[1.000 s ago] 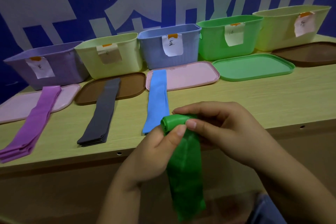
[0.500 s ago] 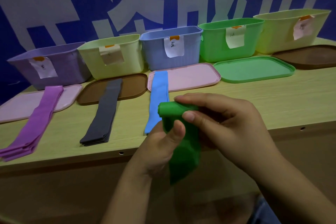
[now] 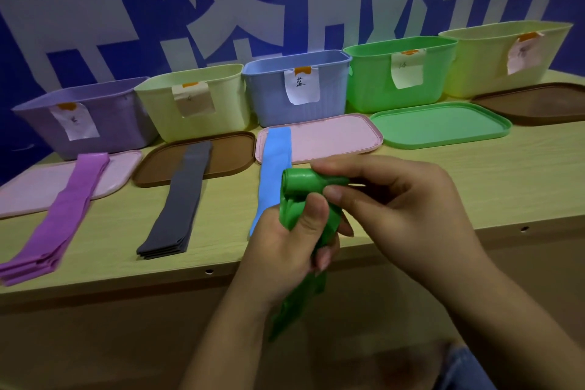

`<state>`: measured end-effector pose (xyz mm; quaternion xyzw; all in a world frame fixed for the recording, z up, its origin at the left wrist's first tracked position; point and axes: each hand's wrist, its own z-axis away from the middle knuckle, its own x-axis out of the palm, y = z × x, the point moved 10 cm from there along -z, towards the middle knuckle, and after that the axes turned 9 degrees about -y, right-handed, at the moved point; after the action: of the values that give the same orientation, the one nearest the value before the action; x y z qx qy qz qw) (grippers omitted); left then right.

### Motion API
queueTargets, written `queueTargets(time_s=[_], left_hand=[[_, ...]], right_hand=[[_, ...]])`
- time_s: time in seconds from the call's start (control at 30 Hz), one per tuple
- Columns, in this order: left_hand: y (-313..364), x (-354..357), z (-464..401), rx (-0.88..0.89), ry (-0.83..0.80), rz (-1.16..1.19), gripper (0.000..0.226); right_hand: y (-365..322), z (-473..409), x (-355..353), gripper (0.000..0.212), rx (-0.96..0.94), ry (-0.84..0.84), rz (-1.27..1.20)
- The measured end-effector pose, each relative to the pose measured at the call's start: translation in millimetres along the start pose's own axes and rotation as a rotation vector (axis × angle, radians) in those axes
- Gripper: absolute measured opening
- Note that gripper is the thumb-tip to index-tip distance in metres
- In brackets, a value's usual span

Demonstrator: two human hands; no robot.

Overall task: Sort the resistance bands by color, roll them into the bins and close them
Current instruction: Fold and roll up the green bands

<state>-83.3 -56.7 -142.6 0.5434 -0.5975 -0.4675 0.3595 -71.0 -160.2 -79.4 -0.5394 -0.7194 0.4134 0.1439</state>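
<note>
Gripping the green band [image 3: 299,187] with both our left hand [image 3: 285,250] and right hand [image 3: 402,215], fingers curled round its rolled end, we hold it above the worktop [image 3: 443,180] edge, its tail hanging.

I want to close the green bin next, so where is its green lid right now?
In the head view the green lid lies flat on the table, right of centre, directly in front of the green bin, between the pink lid and the brown lid.

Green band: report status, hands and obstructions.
Both hands gripping green band, roll partly wound, tail hanging loose. Green bin open, lid off. Nothing blocking.
</note>
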Motion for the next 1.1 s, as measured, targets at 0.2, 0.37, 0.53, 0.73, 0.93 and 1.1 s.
queueTargets(time_s=[0.2,0.37,0.53,0.73,0.93,1.1], left_hand=[[-4,-11,6,-0.057,0.11,-0.038,0.074],[-6,-6,7,-0.062,0.014,-0.039,0.065],[-12,10,7,-0.076,-0.128,0.117,0.071],[-13,4,5,-0.137,-0.11,0.011,0.074],[7,-22,2,-0.049,0.119,-0.212,0.036],[11,-24,0,0.014,0.116,0.02,0.017]], right_hand=[[-1,4,17,0.025,-0.123,-0.066,0.21],[28,0,28,0.028,0.207,-0.307,-0.247],[27,-4,21,0.031,0.215,-0.333,-0.047],[39,-3,19,0.016,0.293,-0.245,-0.347],[54,0,20,0.013,0.423,-0.18,-0.477],[45,-3,24,0.02,0.409,-0.255,-0.529]])
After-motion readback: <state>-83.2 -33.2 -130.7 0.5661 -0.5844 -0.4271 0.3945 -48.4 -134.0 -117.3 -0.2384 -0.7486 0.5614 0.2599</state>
